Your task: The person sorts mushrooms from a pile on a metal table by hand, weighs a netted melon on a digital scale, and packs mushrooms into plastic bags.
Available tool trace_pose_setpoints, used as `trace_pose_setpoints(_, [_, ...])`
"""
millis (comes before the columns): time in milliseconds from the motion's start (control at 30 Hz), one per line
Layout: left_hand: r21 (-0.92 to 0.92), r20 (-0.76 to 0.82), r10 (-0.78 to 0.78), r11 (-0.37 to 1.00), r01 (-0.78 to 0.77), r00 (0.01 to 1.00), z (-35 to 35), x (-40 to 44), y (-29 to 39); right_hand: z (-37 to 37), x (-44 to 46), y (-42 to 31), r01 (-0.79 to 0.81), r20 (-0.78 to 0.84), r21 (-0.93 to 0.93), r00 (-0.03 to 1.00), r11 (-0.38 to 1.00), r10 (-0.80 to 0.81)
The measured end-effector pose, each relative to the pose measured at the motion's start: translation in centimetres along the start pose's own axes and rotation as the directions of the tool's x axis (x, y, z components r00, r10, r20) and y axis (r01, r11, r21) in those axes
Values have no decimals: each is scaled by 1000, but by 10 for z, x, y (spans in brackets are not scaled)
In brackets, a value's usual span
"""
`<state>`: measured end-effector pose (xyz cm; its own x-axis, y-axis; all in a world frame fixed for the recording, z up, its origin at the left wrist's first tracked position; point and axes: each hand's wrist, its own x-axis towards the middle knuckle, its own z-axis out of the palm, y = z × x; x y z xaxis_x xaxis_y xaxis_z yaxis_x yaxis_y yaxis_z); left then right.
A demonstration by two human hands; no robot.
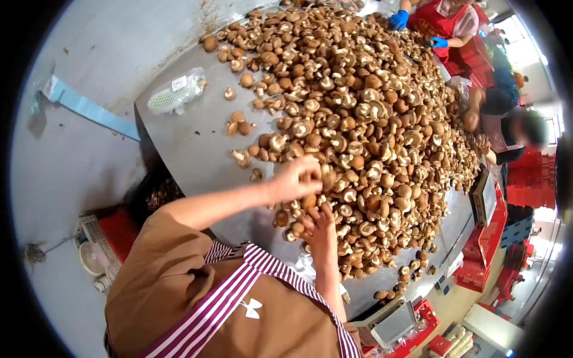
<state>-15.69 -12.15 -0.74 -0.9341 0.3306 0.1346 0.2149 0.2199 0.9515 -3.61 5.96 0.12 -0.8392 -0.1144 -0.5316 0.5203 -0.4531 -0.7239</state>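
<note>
A large heap of brown mushrooms point(370, 119) covers much of a metal table point(185, 131). One of my hands, reaching in from the left, is my left hand point(298, 179); its fingers are curled at the heap's near edge, around something I cannot make out. Just below it, my right hand point(319, 230) has its fingers apart, close beside mushrooms at the near edge. A few loose mushrooms point(237, 122) lie on the bare metal to the left of the heap.
A netted pack in clear plastic point(177, 92) lies at the table's left. Across the heap are a person with blue gloves point(399, 20) and another person's bare hands point(482, 143). Red crates point(480, 250) and a grey tray point(394, 324) stand at the right and lower right.
</note>
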Motion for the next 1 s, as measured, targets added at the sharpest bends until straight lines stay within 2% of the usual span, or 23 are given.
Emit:
trace_pose_setpoints(67, [68,144,-22,998,12,989,20,-48,20,17,6,-8,-129,173,284,982,950,82])
trace_pose_setpoints(100, [216,130,72,971,-99,989,29,-65,25,2,13,2,-243,232,336,958,910,170])
trace_pose_setpoints(133, [358,134,167,911,-205,977,35,-78,29,-2,14,9,-277,168,441,960,854,225])
trace_pose_setpoints(167, [307,166,99,940,-147,981,36,-88,32,-6,15,18,-316,166,506,949,803,269])
trace_pose_setpoints(200, [301,174,96,942,-146,980,36,-90,33,-7,13,21,-346,162,569,937,746,311])
trace_pose_setpoints(267, [158,205,136,973,-170,969,33,-85,31,-11,4,21,-297,89,524,951,799,295])
trace_pose_setpoints(333, [133,73,122,982,-130,990,14,-63,12,-20,-1,19,-328,325,662,936,674,136])
trace_pose_setpoints(367, [208,-54,53,977,-41,997,-5,-48,6,-23,-7,16,-289,286,648,950,705,127])
trace_pose_setpoints(400, [47,-140,-5,999,12,990,-25,-22,-13,-31,-10,16,-270,267,664,957,698,115])
trace_pose_setpoints(433, [217,-258,-27,972,85,966,-47,4,-39,-42,-12,18,-242,222,656,967,715,123])
trace_pose_setpoints(467, [134,-344,-170,964,228,923,-71,20,-36,-52,-14,20,-217,176,647,975,731,134])
trace_pose_setpoints(533, [165,-431,-213,937,309,877,-116,49,-114,-62,-17,22,-188,124,650,982,737,141])
trace_pose_setpoints(567, [245,-513,-143,921,304,846,-134,59,-133,-65,-19,23,-176,102,642,984,746,144])
trace_pose_setpoints(600, [327,-561,-200,838,437,803,-156,71,-155,-66,-20,23,-169,86,632,985,757,148])
trace_pose_setpoints(633, [359,-635,-85,847,391,767,-174,80,-190,-68,-20,24,-175,106,636,985,751,140])
trace_pose_setpoints(667, [316,-657,-158,830,460,737,-188,87,-196,-69,-20,24,-182,125,641,983,746,133])
trace_pose_setpoints(767, [315,-650,-212,799,512,730,-205,110,-222,-64,-17,27,-194,119,625,981,756,153])
trace_pose_setpoints(833, [430,-572,-190,759,488,798,-186,129,-218,-59,-18,28,-204,105,587,979,783,176])
trace_pose_setpoints(867, [477,-529,-260,696,537,808,-165,138,-195,-58,-16,30,-215,127,591,977,777,174])
trace_pose_setpoints(933, [480,-362,-417,683,551,833,-144,168,-182,-53,-12,32,-213,133,548,977,809,168])
trace_pose_setpoints(1000, [642,-361,-298,608,467,884,-118,191,-186,-47,-13,28,-233,136,562,972,794,190])
